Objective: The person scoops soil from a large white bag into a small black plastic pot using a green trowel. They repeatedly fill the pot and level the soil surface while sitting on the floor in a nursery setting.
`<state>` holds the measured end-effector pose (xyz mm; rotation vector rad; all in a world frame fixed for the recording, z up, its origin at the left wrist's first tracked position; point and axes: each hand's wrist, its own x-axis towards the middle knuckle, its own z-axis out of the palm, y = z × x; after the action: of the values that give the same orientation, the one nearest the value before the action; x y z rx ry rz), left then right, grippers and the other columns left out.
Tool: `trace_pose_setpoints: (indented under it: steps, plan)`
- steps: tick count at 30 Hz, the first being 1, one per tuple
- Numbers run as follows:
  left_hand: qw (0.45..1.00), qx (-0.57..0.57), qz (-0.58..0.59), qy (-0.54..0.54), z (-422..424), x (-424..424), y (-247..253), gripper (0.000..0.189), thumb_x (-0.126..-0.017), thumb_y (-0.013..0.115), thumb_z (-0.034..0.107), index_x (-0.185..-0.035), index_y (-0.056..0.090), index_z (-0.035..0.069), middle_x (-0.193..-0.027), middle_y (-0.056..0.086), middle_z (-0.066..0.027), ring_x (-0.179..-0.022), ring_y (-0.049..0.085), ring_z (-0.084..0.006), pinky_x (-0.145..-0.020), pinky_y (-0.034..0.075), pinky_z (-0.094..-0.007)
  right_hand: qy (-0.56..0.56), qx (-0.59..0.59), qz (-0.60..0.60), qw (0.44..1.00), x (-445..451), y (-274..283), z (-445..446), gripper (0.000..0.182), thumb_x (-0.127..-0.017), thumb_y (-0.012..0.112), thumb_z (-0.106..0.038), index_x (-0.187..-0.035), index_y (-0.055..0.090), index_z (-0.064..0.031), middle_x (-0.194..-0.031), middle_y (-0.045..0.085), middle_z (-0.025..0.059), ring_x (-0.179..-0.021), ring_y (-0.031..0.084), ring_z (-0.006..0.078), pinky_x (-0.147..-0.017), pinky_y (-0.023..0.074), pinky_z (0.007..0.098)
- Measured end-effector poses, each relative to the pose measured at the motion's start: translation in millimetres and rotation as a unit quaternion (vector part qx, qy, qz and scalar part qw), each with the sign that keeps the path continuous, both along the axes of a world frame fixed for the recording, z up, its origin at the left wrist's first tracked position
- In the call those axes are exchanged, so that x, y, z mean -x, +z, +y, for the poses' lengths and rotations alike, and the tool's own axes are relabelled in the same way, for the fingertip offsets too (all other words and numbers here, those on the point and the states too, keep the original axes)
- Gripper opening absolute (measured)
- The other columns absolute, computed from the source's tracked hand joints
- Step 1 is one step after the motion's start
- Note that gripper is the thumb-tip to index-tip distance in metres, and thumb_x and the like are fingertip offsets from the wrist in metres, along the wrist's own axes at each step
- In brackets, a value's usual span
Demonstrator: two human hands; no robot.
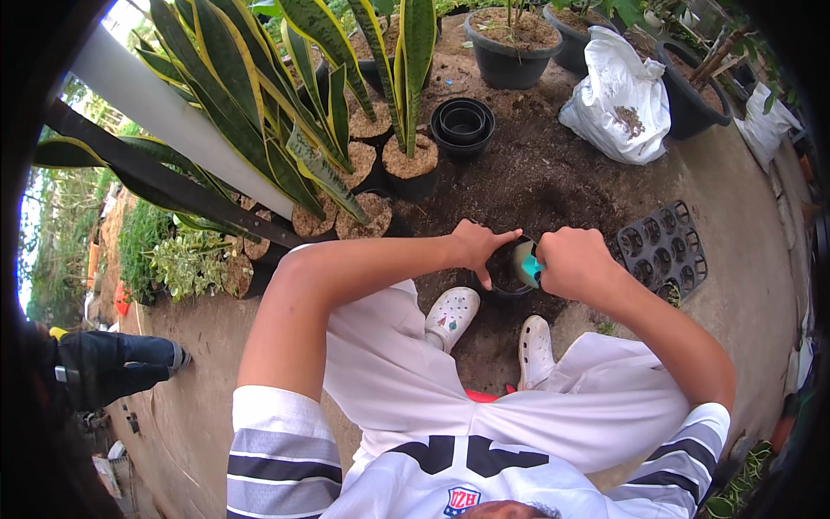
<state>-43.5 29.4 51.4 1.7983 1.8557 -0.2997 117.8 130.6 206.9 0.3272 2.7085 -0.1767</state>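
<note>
A round black plastic pot (508,284) stands on the soil between my feet. My left hand (478,249) spans its left side, index finger along the far rim and thumb at the near rim. My right hand (572,261) is closed in a fist at the pot's right side. It holds a teal and pale hand tool (530,267), whose pale part reaches into the pot. The tool's exact kind is hard to tell, and my fist hides part of it. The inside of the pot looks dark.
Potted snake plants (410,159) stand to the left, beside nested black pots (462,123). Loose dark soil (519,178) covers the ground ahead. An opened white sack (616,97) and a black seedling tray (664,246) are on the right. Another person (117,363) stands at far left.
</note>
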Motion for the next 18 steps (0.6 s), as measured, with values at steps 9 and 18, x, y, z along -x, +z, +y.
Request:
trace_pose_setpoints:
  steps: [9,18]
  plan:
    - [1.0,0.005,0.0,0.001,0.1,-0.6,4.3,0.135,-0.057,0.086,0.065,-0.16,0.006,0.033,-0.1,0.074,-0.0095,-0.096,0.072,-0.0281,-0.076,0.053,-0.0395,0.004,-0.011,0.026,1.0,-2.3,-2.8,-2.5,0.018,-0.069,0.071,-0.014,-0.084,0.074,-0.0054,-0.08,0.073,0.0161,-0.077,0.073,0.0311,-0.07,0.0579,0.0412]
    - [0.999,0.031,0.008,0.011,1.3,-3.5,9.0,0.133,-0.059,0.085,0.065,-0.16,0.004,0.035,-0.098,0.074,-0.009,-0.095,0.072,-0.0268,-0.076,0.054,-0.0385,-0.052,0.05,-0.004,0.997,2.8,-11.5,12.4,0.023,-0.069,0.07,-0.016,-0.086,0.074,-0.0018,-0.084,0.073,0.0192,-0.08,0.073,0.0346,-0.074,0.058,0.0447]
